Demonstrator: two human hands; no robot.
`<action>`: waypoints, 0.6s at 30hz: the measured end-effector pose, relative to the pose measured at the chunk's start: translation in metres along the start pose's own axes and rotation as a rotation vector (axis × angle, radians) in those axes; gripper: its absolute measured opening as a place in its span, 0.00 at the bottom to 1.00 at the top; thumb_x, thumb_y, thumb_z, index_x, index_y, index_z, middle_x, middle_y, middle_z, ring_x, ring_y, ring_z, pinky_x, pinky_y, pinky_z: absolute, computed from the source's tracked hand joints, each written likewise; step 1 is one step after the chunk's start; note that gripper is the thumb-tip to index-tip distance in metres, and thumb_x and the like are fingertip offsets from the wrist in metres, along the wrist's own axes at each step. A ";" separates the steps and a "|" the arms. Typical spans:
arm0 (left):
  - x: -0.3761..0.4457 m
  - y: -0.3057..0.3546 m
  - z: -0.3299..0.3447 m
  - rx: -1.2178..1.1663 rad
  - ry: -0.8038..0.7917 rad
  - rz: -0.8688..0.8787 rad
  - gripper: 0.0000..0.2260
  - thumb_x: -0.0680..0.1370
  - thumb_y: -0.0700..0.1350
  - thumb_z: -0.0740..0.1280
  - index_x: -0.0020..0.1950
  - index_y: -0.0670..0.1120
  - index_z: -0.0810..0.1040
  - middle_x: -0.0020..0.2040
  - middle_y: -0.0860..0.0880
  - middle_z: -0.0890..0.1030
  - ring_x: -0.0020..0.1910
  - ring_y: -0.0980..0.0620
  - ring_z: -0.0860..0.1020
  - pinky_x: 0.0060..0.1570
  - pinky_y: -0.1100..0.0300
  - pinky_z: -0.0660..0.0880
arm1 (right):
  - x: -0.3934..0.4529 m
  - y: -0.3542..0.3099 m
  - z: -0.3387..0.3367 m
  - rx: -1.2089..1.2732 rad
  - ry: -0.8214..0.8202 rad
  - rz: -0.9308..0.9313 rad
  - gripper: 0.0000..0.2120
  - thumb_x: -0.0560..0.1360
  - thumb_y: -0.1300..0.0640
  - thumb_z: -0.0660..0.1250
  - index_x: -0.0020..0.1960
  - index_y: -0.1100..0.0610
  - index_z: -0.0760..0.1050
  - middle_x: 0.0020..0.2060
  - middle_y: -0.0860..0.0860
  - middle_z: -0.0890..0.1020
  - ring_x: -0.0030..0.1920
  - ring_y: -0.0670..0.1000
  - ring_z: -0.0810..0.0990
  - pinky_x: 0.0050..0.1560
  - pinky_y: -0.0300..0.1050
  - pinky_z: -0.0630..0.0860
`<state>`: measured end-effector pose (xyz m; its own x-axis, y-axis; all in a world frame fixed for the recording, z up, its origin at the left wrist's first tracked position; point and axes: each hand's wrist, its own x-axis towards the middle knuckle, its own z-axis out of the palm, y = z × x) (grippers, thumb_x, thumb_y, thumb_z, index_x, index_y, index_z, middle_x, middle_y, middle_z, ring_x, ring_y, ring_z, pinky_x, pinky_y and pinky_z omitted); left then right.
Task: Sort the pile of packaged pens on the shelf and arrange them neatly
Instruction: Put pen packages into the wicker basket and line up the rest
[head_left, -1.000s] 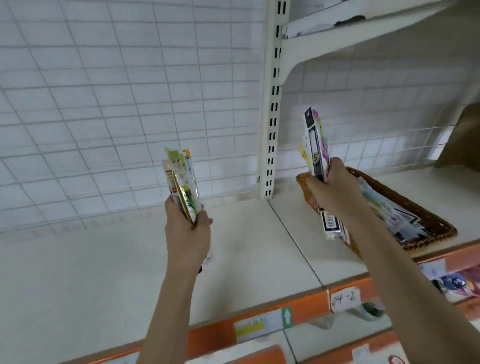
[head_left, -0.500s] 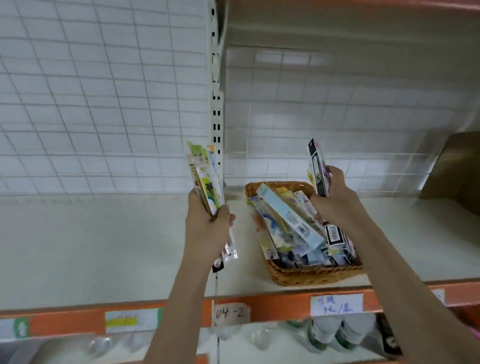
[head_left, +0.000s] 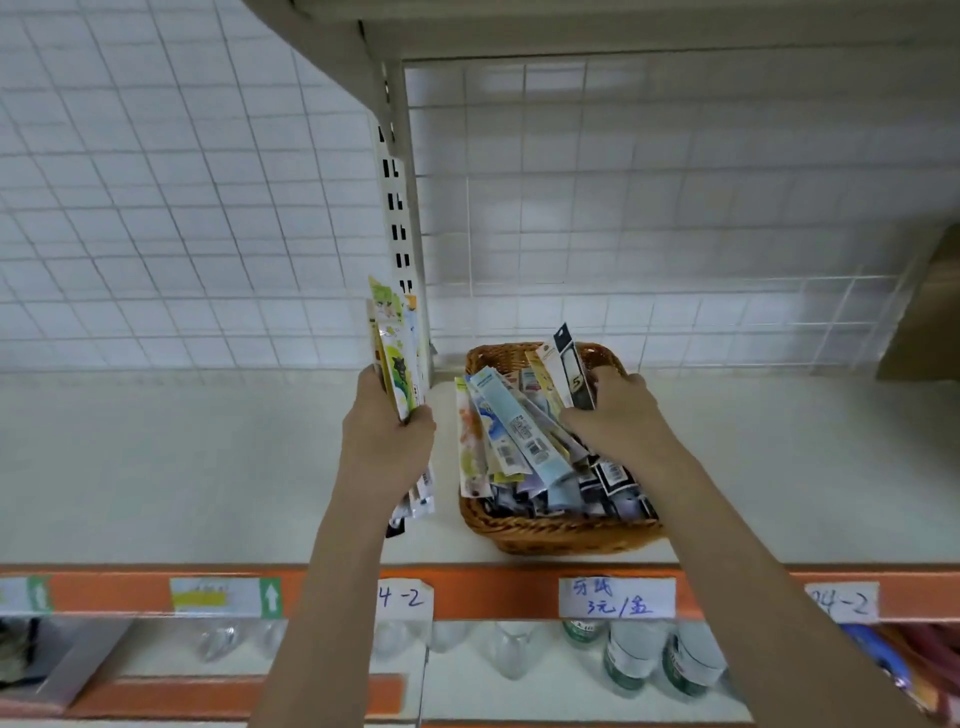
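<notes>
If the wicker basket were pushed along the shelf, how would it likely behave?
The wicker basket looks low and wide, so it would probably slide rather than tip. The packaged pens lie loosely heaped above its rim, so some may shift or spill.

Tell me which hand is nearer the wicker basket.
Right. The right hand is over the wicker basket, gripping black-edged pen packs among the pile inside. The left hand is beside the basket's left wall, apart from it, holding green pen packs upright.

Both hands, left (head_left: 387, 447) and right (head_left: 621, 421), raised (fingers curled, gripping).
</notes>
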<state>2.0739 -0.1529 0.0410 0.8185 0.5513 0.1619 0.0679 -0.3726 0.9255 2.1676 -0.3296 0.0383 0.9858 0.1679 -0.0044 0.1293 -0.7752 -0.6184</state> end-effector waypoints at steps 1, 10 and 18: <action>0.001 0.004 0.000 0.038 0.009 0.006 0.12 0.76 0.36 0.61 0.58 0.46 0.66 0.52 0.45 0.78 0.44 0.49 0.79 0.33 0.63 0.71 | 0.000 0.002 -0.002 -0.013 -0.019 -0.012 0.20 0.74 0.50 0.65 0.63 0.57 0.68 0.61 0.61 0.68 0.60 0.62 0.70 0.64 0.56 0.69; 0.000 0.043 0.014 0.135 -0.055 0.064 0.15 0.75 0.38 0.62 0.60 0.46 0.67 0.43 0.51 0.75 0.38 0.58 0.73 0.29 0.64 0.66 | 0.007 0.050 -0.026 0.094 0.268 -0.079 0.16 0.80 0.51 0.56 0.59 0.59 0.75 0.53 0.57 0.78 0.54 0.56 0.75 0.51 0.43 0.67; -0.006 0.038 0.040 0.190 -0.191 0.023 0.38 0.77 0.37 0.62 0.76 0.54 0.40 0.55 0.53 0.68 0.36 0.57 0.72 0.26 0.68 0.66 | 0.011 0.130 0.006 -0.141 0.279 0.051 0.14 0.77 0.60 0.57 0.56 0.64 0.77 0.51 0.63 0.78 0.53 0.64 0.76 0.50 0.50 0.72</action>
<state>2.0941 -0.2002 0.0614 0.9125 0.3970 0.0985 0.1388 -0.5270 0.8384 2.1946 -0.4248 -0.0470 0.9802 -0.0318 0.1956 0.0735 -0.8583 -0.5079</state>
